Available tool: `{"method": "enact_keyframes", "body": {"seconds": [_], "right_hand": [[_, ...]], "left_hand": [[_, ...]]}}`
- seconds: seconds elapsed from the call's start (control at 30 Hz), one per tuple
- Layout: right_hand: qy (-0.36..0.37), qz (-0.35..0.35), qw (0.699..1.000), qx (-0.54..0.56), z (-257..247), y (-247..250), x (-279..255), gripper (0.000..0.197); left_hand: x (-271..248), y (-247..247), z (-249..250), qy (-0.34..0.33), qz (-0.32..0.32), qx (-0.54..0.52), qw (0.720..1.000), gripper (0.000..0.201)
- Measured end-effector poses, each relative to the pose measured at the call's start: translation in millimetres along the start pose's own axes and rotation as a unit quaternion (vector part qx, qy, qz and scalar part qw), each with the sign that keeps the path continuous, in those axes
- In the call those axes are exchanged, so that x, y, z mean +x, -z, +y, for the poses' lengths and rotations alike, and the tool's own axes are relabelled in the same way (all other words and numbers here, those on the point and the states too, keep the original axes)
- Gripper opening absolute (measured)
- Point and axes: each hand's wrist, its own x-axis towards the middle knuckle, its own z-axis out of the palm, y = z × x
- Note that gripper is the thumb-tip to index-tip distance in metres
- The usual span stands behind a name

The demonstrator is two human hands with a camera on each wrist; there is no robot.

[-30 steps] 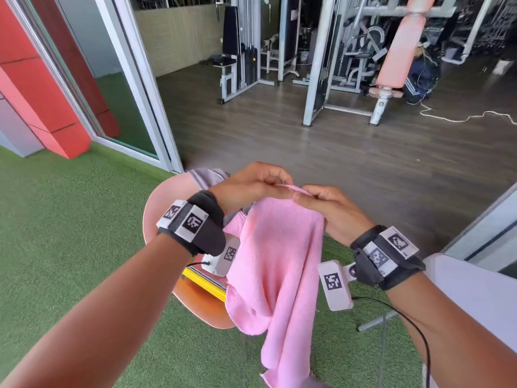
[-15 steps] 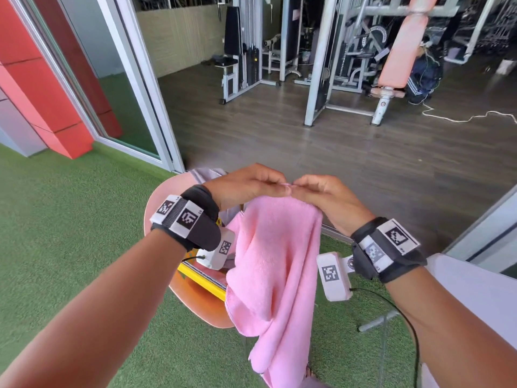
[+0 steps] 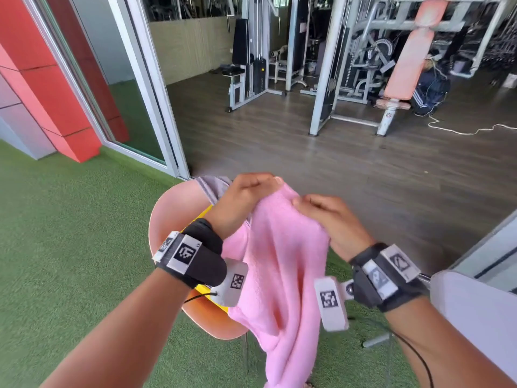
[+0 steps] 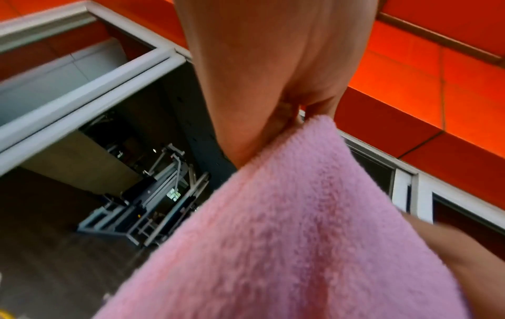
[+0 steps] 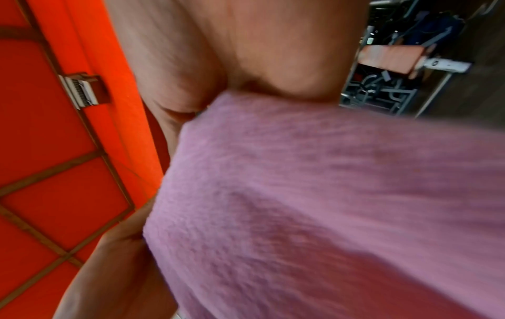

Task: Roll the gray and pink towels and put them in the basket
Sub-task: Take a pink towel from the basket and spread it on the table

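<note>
A pink towel (image 3: 282,270) hangs in the air in front of me, held by its top edge. My left hand (image 3: 249,191) pinches the towel's upper left corner, and my right hand (image 3: 321,211) grips the edge a little to the right and lower. The left wrist view shows the pink towel (image 4: 300,237) pinched between thumb and fingers, and the right wrist view shows the pink towel (image 5: 327,205) filling most of the picture. A gray towel (image 3: 212,186) lies over the back of a pink chair (image 3: 170,219), partly hidden by my left hand. A yellow basket (image 3: 202,289) sits on the chair seat, mostly hidden.
The chair stands on green artificial turf (image 3: 70,247). A sliding door frame (image 3: 151,88) and a red wall (image 3: 56,88) are at the left. Beyond lie a dark wooden floor (image 3: 335,169) and gym machines (image 3: 363,65). A white surface (image 3: 475,317) is at the right.
My hands have drawn apart along the towel's top edge, spreading it wider. The left hand rose slightly and the right dropped.
</note>
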Motion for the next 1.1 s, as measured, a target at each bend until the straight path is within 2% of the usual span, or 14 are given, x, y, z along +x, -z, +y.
{"method": "enact_keyframes", "body": {"seconds": [0.07, 0.13, 0.23, 0.27, 0.37, 0.47, 0.57, 0.63, 0.7, 0.77, 0.83, 0.9, 1.0, 1.1], "right_hand": [[-0.026, -0.010, 0.999, 0.028, 14, -2, -13, 0.054], [0.008, 0.003, 1.000, 0.008, 11, -4, -16, 0.056], [0.058, 0.022, 0.997, -0.033, -10, -6, 0, 0.039], [0.059, 0.025, 0.997, -0.035, -15, -7, 5, 0.037], [0.003, -0.001, 1.000, 0.014, -3, -13, 0, 0.050], [-0.038, -0.030, 0.997, 0.055, 15, -17, -14, 0.072], [-0.038, -0.006, 0.996, 0.083, 0, -16, -3, 0.067], [-0.035, 0.001, 0.998, 0.057, -10, -16, 4, 0.037], [-0.025, -0.015, 1.000, 0.007, -4, -20, 0, 0.028], [-0.053, -0.038, 0.998, -0.007, 9, -22, -12, 0.041], [-0.053, -0.053, 0.997, -0.021, 16, -23, -21, 0.061], [-0.022, -0.060, 0.997, -0.051, 10, -22, -16, 0.073], [0.011, -0.060, 0.997, -0.041, -2, -29, -7, 0.044], [-0.016, -0.060, 0.998, -0.010, 14, -37, -15, 0.053]], "left_hand": [[-4, 10, 2, -0.015, 0.076, 0.013, 0.997, 0.039], [-11, 8, -2, -0.005, 0.087, 0.058, 0.995, 0.030], [-17, -12, -15, 0.082, -0.049, 0.019, 0.995, 0.033], [-18, -14, -13, 0.089, -0.059, -0.011, 0.994, 0.029], [-11, -1, 4, 0.047, 0.046, -0.093, 0.994, 0.024], [-12, 13, 4, 0.024, 0.130, -0.046, 0.990, 0.035], [-25, -1, -13, 0.110, 0.028, -0.003, 0.993, 0.041], [-35, -12, -15, 0.114, -0.023, -0.040, 0.992, 0.038], [-35, -6, -10, 0.073, 0.023, -0.065, 0.995, 0.033], [-32, 10, -9, 0.055, 0.111, -0.088, 0.988, 0.033], [-38, 14, -14, 0.064, 0.145, -0.066, 0.985, 0.036], [-52, 0, -20, 0.082, 0.104, -0.018, 0.991, 0.034], [-63, -19, -22, 0.087, -0.002, -0.043, 0.995, 0.033], [-64, -1, -19, 0.063, 0.052, -0.093, 0.992, 0.021]]}}
